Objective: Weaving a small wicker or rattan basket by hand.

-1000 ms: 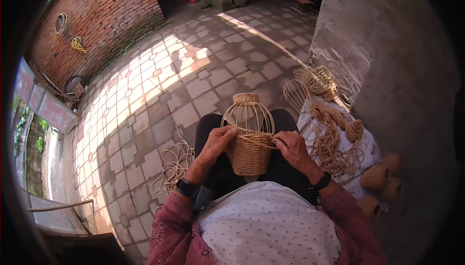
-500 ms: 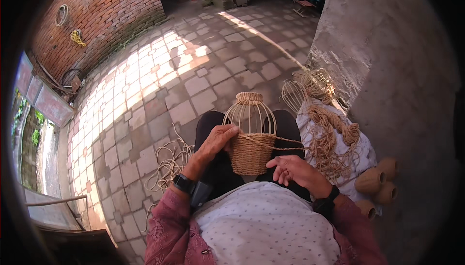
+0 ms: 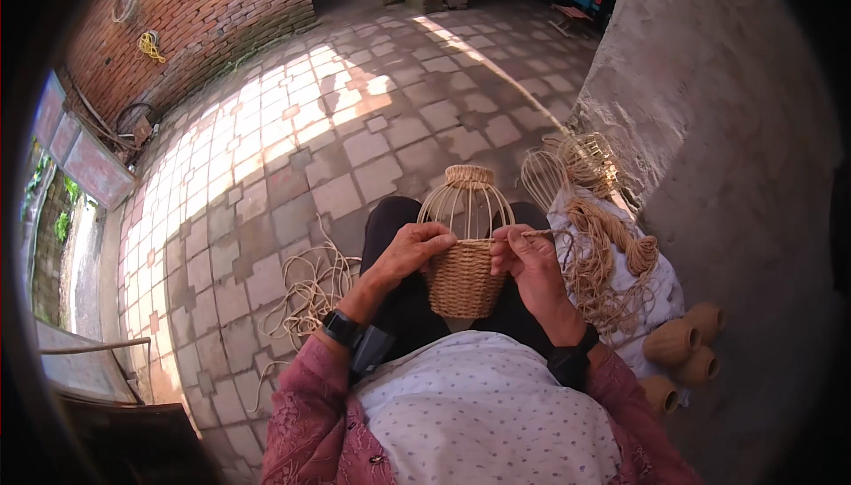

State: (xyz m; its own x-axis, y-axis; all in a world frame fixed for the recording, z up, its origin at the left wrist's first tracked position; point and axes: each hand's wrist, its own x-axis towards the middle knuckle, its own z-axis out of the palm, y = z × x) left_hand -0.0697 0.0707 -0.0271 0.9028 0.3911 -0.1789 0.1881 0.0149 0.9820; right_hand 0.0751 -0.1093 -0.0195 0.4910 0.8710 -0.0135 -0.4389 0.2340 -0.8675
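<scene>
Between my knees stands a wicker basket (image 3: pixel 463 283), upright. Its lower part is tightly woven in tan cord, bare pale ribs arch above, and a narrow woven collar (image 3: pixel 470 176) tops it. My left hand (image 3: pixel 409 253) grips the upper edge of the weave on its left side, thumb outside and fingertips partly hidden among the ribs. At the right side of that edge, my right hand (image 3: pixel 532 265) pinches a twisted cord (image 3: pixel 551 233), which trails rightward toward a pile of loose cord. Both hands are close together at the same height.
On a white cloth (image 3: pixel 667 299) to my right lies a heap of tan cord (image 3: pixel 596 246). Beyond it sit bare rib frames (image 3: pixel 589 161); nearer are several brown pots (image 3: pixel 671 341). Loose strands (image 3: pixel 310 288) lie on the paving at left. A rough wall (image 3: pixel 700 86) rises at right.
My right hand has risen from low beside the basket to its weave edge and now pinches the cord. The cord strands no longer stretch across the basket's front. My left hand stays on the edge.
</scene>
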